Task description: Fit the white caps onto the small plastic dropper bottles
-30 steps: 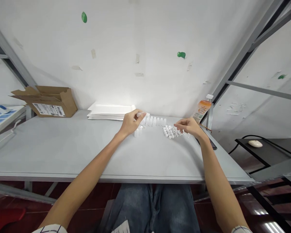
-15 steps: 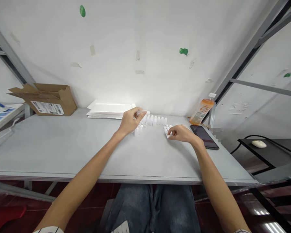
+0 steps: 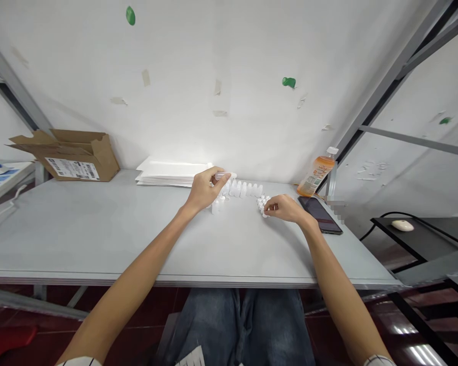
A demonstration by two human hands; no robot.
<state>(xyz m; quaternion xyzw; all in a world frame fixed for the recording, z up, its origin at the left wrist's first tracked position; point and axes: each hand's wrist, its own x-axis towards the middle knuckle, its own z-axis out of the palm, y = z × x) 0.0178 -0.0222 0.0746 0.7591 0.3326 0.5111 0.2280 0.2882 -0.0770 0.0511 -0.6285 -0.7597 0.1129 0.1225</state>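
My left hand (image 3: 207,188) is closed around a small translucent white bottle (image 3: 222,175), held sideways above the table. Just behind and to its right, a row of similar small bottles (image 3: 248,190) stands upright. Two small bottles (image 3: 216,205) stand nearer to me, below my left fingers. My right hand (image 3: 284,208) has its fingertips pinched at the near edge of a cluster of small white caps (image 3: 262,202). Whatever lies between those fingertips is too small to make out clearly.
Behind on the table (image 3: 99,229) lies a stack of white sheets (image 3: 168,173), with an open cardboard box (image 3: 80,157) at left. At right, an orange drink bottle (image 3: 318,173) leans by a phone (image 3: 320,214). A white mouse (image 3: 402,225) sits on a dark side shelf (image 3: 438,239).
My right fingertips have shifted very slightly at the caps. My left hand still holds the small bottle in nearly the same place, and the view has turned a little.
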